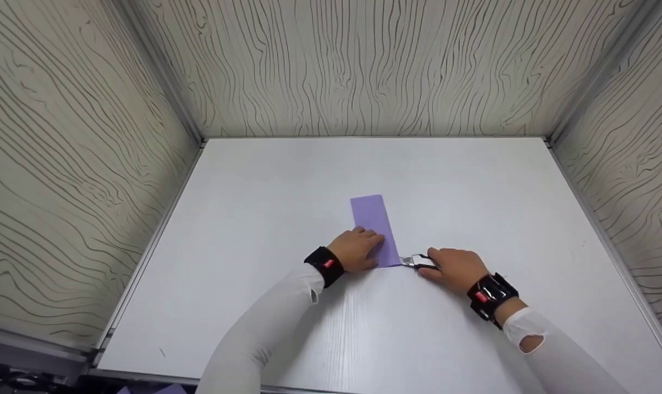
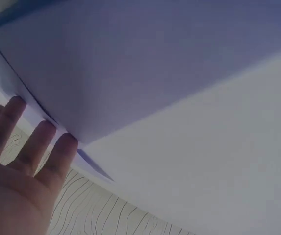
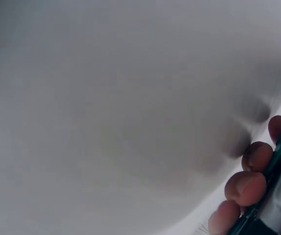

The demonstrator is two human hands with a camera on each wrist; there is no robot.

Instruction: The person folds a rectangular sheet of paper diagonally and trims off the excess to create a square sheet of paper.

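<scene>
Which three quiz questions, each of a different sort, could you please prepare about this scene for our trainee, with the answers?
1. Multiple choice: What colour is the paper on which the left hand rests? a) yellow b) purple c) green
2. Fill the gap: The plier-like tool is held in the person's ____ hand.
3. True or false: In the head view, the front end of the plier-like tool is at the paper's far left corner.

Key:
1. b
2. right
3. False; it is at the near right corner.
</scene>
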